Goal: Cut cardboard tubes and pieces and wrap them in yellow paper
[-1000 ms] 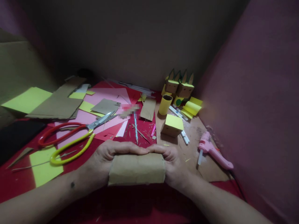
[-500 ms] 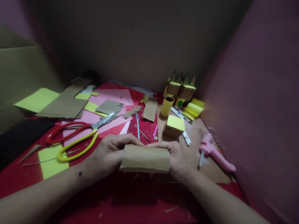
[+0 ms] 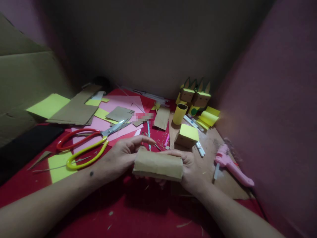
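Note:
A curved, rolled piece of brown cardboard (image 3: 158,164) is held level above the red surface, between both of my hands. My left hand (image 3: 125,153) grips its left end, with the index finger lifted off and stretched over the far side. At the other end, my right hand (image 3: 192,167) wraps round the cardboard, fingers behind and below it. Some fingertips show under its lower edge; the rest are hidden by it. Left of my left hand lie large scissors (image 3: 99,138) with one red and one yellow handle, blades apart.
A yellow-topped cardboard box (image 3: 187,135), a yellow tube (image 3: 180,114) and two small eared cardboard figures (image 3: 195,94) stand at back right. A pink glue gun (image 3: 230,163) lies on a cardboard sheet. Pink paper (image 3: 123,102) and cardboard pieces (image 3: 74,109) cover the back left.
My left index finger has lifted off the cardboard roll's top edge and straightened out. The roll tilts slightly down to the right. The whole view has shifted a little.

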Demonstrator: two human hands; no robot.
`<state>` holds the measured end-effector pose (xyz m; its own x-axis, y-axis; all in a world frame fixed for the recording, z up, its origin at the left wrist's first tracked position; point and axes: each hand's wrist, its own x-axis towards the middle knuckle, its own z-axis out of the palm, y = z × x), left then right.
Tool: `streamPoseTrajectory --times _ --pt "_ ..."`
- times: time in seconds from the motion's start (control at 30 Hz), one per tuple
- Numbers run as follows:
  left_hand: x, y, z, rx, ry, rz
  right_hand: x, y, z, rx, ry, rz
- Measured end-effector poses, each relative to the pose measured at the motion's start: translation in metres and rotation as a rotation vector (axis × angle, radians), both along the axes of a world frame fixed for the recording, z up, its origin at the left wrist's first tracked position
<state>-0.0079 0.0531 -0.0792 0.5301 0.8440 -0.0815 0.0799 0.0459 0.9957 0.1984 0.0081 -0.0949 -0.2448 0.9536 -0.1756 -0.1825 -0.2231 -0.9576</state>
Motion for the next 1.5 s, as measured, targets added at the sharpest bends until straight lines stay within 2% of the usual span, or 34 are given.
streamPoseTrajectory --times 0.1,0.3,0.43,0.57,0.73,0.83,0.93,1.03,1.3,1.37,1.5 --pt "0.000 -0.001 0.001 -0.066 -0.028 -0.018 -0.002 0.000 0.001 -0.007 -0.012 -0.033" --pt "0.001 0.004 0.001 -0.098 -0.023 0.000 -0.002 0.004 0.001 -0.034 0.027 0.052" --pt "0.004 0.003 0.006 -0.237 0.009 -0.046 -0.002 0.002 0.003 -0.046 -0.005 -0.020" --pt "0.005 0.000 0.009 -0.240 -0.025 -0.040 -0.004 0.001 0.005 -0.060 -0.031 -0.010" --pt "0.000 0.008 0.002 -0.247 -0.093 -0.059 -0.008 0.004 0.001 -0.121 0.132 0.005" --pt "0.000 0.011 -0.004 -0.362 -0.125 -0.127 -0.009 0.003 -0.003 -0.133 0.113 -0.008" --pt "0.001 0.008 -0.004 -0.434 -0.114 -0.098 -0.009 0.002 -0.004 -0.119 0.076 -0.003" --pt "0.001 0.007 -0.001 -0.460 -0.112 -0.059 -0.009 0.004 -0.003 -0.125 0.090 0.031" --pt "0.001 0.012 -0.005 -0.479 -0.100 -0.196 -0.012 0.006 0.001 -0.178 0.082 -0.036" --pt "0.001 0.012 -0.003 -0.387 -0.080 -0.139 -0.013 0.006 0.003 -0.210 0.099 -0.068" --pt "-0.007 0.014 0.006 -0.151 -0.121 0.173 -0.013 0.008 0.004 -0.240 0.165 -0.169"
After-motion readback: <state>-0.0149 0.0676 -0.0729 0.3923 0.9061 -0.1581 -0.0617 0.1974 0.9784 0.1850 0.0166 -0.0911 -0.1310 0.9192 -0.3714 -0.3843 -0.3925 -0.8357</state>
